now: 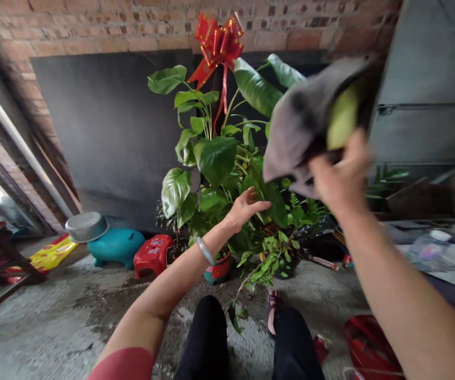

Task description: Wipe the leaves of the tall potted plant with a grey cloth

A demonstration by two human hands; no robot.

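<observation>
A large leafy potted plant (216,161) stands before me, with broad glossy green leaves. My left hand (247,208), wearing a pale bangle, reaches among the lower leaves; its thumb and fingers are apart, and I cannot tell whether it touches a leaf. Raised at the right, my right hand (342,177) is closed on a grey cloth (296,124), blurred by motion. A yellow-green patch (342,119) shows beside the cloth above my fingers; its kind is unclear. The plant's red pot (217,270) is partly hidden behind my left forearm.
A red ribbon bow (219,45) tops the plant. Left of it are a red stool (152,254), a teal animal-shaped stool (117,247) and a metal basin (87,227). A plastic bottle (433,248) stands at the right, above a red bag (370,343).
</observation>
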